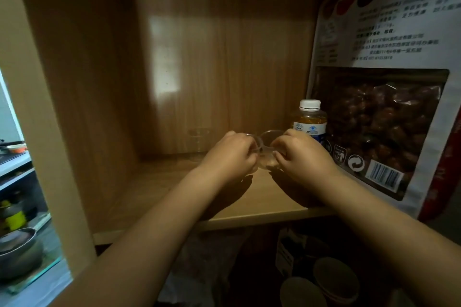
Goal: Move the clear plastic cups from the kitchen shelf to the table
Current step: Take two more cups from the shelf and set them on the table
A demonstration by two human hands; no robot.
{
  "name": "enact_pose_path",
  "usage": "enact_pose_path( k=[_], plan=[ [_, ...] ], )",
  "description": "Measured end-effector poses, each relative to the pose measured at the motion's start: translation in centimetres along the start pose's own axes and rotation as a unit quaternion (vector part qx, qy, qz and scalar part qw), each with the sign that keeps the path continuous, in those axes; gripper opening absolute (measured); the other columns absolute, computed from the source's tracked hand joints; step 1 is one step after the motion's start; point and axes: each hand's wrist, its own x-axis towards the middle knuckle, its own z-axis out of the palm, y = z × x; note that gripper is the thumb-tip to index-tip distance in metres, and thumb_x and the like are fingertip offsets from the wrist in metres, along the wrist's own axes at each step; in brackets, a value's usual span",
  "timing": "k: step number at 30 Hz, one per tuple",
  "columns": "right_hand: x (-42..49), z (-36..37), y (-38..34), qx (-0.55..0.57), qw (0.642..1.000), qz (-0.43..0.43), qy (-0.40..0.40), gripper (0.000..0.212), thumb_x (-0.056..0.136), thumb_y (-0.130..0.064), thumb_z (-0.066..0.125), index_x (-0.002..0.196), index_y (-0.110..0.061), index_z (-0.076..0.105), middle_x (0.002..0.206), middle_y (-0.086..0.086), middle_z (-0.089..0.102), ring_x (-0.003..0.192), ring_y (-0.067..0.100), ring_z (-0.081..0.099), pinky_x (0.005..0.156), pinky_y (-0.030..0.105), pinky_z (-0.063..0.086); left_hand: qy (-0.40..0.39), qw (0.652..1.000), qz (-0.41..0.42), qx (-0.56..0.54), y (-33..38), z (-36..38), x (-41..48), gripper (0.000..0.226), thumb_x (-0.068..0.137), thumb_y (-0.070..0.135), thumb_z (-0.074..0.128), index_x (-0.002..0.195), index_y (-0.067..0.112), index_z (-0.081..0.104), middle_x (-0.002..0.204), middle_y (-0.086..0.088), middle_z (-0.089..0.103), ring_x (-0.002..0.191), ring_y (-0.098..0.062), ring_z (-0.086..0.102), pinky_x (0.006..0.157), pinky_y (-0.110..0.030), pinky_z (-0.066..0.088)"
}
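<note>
Reaching into the wooden shelf (249, 207), both hands are holding small clear plastic cups in the middle of the frame. The left hand (228, 154) is curling its fingers round one clear cup (257, 149). The right hand (305, 157) is pinching a second clear cup (268, 159) near its rim. These two cups are touching each other between the hands, low over the shelf board, and I cannot tell if they are sitting on it. A third clear cup (198, 143) is standing upright farther back, left of the hands and apart from them. A bottle (309, 119) with a white cap is standing just behind the right hand. A big bag (381, 119) of brown dried fruit is standing at the right of the frame. A pan (17, 249) is sitting at the lower left, outside the shelf.
</note>
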Motion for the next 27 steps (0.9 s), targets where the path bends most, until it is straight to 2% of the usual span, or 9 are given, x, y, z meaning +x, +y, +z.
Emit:
enact_pose_path(
  k=[10, 13, 16, 21, 25, 27],
  plan=[
    [-2.6, -2.2, -2.3, 0.02, 0.999, -0.02, 0.024, 0.011, 0.085, -0.029, 0.059, 0.094, -0.024, 0.065, 0.093, -0.008, 0.054, 0.086, 0.007, 0.05, 0.072, 0.023, 0.045, 0.057, 0.997, 0.03, 0.031, -0.2, -2.1, -3.8, 0.011, 0.09, 0.027, 0.05, 0.091, 0.024, 0.061, 0.085, 0.011, 0.054, 0.087, -0.006, 0.045, 0.071, -0.019, 0.038],
    [-3.5, -2.6, -4.5, 0.035, 0.998, -0.038, 0.033, 0.011, 0.084, -0.031, 0.058, 0.094, -0.027, 0.062, 0.092, -0.012, 0.051, 0.084, 0.003, 0.048, 0.067, 0.017, 0.04, 0.084, 0.996, 0.025, 0.031, -0.1, -4.3, -6.7, 0.011, 0.09, 0.028, 0.05, 0.091, 0.025, 0.061, 0.087, 0.011, 0.055, 0.088, -0.006, 0.046, 0.072, -0.02, 0.04],
    [-4.5, -3.6, -7.5, 0.074, 0.994, -0.061, 0.043, 0.011, 0.082, -0.034, 0.055, 0.092, -0.031, 0.058, 0.09, -0.014, 0.049, 0.08, 0.001, 0.048, 0.063, 0.014, 0.037, 0.113, 0.993, 0.026, 0.032, -0.2, -7.1, -10.4, 0.014, 0.09, 0.028, 0.05, 0.09, 0.022, 0.062, 0.087, 0.008, 0.057, 0.086, -0.008, 0.045, 0.07, -0.023, 0.041],
    [-7.3, -5.1, -13.0, 0.128, 0.98, -0.091, 0.122, 0.02, 0.079, -0.033, 0.057, 0.092, -0.018, 0.062, 0.091, -0.008, 0.052, 0.076, 0.007, 0.051, 0.063, 0.017, 0.041, 0.152, 0.98, 0.053, 0.113, 0.0, -11.6, -16.8, 0.013, 0.087, 0.028, 0.053, 0.084, 0.018, 0.061, 0.081, 0.006, 0.055, 0.078, -0.009, 0.041, 0.063, -0.026, 0.034],
    [-9.4, -5.1, -18.8, 0.215, 0.965, -0.095, 0.113, 0.019, 0.077, -0.041, 0.055, 0.088, -0.026, 0.057, 0.089, -0.011, 0.052, 0.076, 0.0, 0.053, 0.062, 0.01, 0.043, 0.158, 0.981, 0.018, 0.108, -1.0, -15.0, -22.2, 0.015, 0.085, 0.03, 0.052, 0.085, 0.02, 0.063, 0.084, 0.004, 0.06, 0.083, -0.014, 0.048, 0.07, -0.027, 0.038],
    [-10.2, -4.6, -22.5, 0.252, 0.956, -0.099, 0.113, 0.013, 0.077, -0.036, 0.061, 0.084, -0.025, 0.059, 0.084, -0.013, 0.052, 0.074, 0.001, 0.055, 0.063, 0.009, 0.044, 0.176, 0.978, -0.008, 0.109, -1.9, -16.9, -25.6, 0.011, 0.086, 0.029, 0.053, 0.084, 0.023, 0.062, 0.083, 0.011, 0.056, 0.083, -0.011, 0.047, 0.067, -0.022, 0.034]
  ],
)
